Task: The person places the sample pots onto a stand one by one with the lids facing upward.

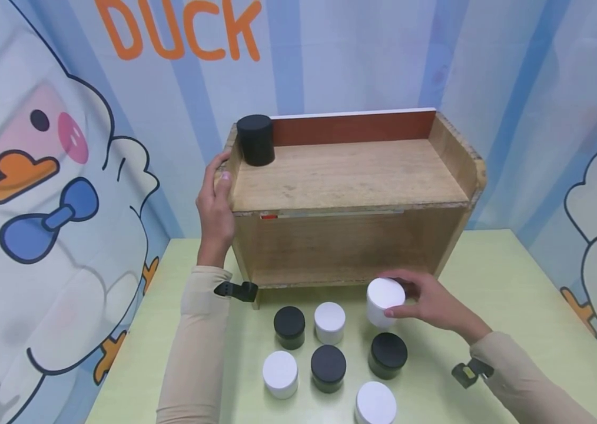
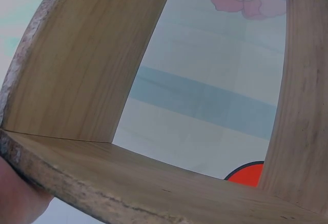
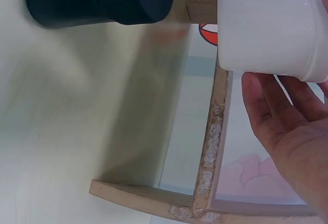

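Note:
My left hand (image 1: pixel 216 206) grips the left side panel of a wooden shelf (image 1: pixel 341 176), thumb in front and fingers behind. In the left wrist view, part of that hand (image 2: pixel 20 198) shows against the shelf's rough edge. With thumb and fingers, my right hand (image 1: pixel 431 300) holds a white jar (image 1: pixel 385 299) upright, raised off the table in front of the shelf. The right wrist view shows this white jar (image 3: pixel 266 32) between the fingers. A black jar (image 1: pixel 256 141) stands on the upper board, in its left corner.
On the pale green table (image 1: pixel 510 294), several white and black jars stand before the shelf, among them a black jar (image 1: pixel 387 355) and a white jar (image 1: pixel 329 323) close to my right hand. A curtain (image 1: pixel 351 53) with duck pictures hangs behind.

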Available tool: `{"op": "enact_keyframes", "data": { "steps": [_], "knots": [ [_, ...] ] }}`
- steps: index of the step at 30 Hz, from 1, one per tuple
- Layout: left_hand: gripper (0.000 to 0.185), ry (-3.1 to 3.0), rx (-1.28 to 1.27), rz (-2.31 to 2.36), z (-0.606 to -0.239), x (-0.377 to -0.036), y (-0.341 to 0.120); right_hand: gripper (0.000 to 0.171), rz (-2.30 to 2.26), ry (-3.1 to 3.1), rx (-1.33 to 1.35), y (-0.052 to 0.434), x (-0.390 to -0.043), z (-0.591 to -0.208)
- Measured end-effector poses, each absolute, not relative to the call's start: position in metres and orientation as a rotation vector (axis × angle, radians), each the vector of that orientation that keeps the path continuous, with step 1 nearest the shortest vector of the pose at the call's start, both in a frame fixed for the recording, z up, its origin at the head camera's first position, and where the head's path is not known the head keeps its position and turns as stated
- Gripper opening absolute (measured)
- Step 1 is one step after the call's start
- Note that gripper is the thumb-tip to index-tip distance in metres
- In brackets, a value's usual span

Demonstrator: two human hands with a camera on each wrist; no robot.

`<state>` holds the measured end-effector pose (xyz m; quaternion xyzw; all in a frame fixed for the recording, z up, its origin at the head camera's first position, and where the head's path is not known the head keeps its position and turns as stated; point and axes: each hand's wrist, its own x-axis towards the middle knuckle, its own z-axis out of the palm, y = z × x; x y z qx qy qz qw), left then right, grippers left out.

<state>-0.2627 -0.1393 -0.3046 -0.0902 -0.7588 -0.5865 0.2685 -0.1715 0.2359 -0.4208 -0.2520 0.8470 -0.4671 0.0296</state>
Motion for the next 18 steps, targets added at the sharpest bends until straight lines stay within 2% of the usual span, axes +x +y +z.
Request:
{"op": "enact_keyframes", "data": {
  "steps": [18],
  "knots": [
    [0.045,-2.024,-0.236,-1.586,-0.303,-0.264,-0.138,0.062,-1.361,2.669,-0.854,0.232,-0.173,-0.409]
  ]
}}
